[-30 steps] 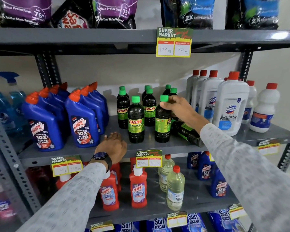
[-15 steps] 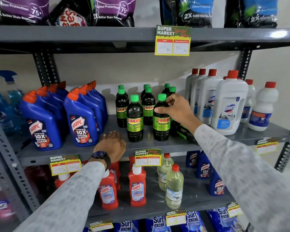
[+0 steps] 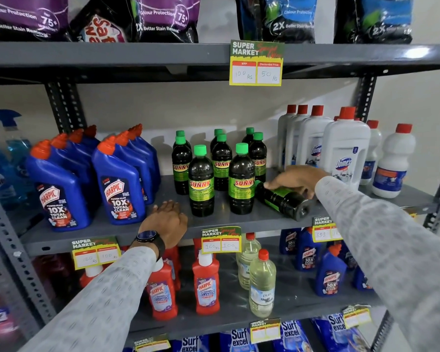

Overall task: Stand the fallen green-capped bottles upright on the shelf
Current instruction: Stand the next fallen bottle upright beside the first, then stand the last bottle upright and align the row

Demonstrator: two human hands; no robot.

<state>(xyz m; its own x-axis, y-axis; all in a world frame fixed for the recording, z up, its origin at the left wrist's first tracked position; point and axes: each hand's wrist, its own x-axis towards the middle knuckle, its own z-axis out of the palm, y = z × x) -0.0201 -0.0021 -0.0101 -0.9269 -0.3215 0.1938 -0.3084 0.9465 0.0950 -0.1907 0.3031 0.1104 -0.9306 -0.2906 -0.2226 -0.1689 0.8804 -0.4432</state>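
Observation:
Several dark bottles with green caps and green SUNNY labels stand upright in the middle of the grey shelf [image 3: 239,222]; the nearest two are a left one [image 3: 201,181] and a right one [image 3: 241,180]. One more such bottle [image 3: 285,200] lies on its side just right of them, base toward me, neck pointing back left. My right hand [image 3: 294,180] lies over the top of this fallen bottle with fingers curled on it. My left hand [image 3: 167,221], with a dark watch at the wrist, rests palm down on the shelf's front edge, holding nothing.
Blue Harpic bottles [image 3: 117,184] stand left of the green-capped group, white Domex bottles [image 3: 343,151] close behind and right of the fallen one. Price tags [image 3: 220,240] hang on the shelf edge. Red and clear bottles fill the shelf below, detergent bags the one above.
My right hand left the cap of the upright front-right bottle and dropped to the right onto the fallen bottle. My left hand stayed on the shelf edge.

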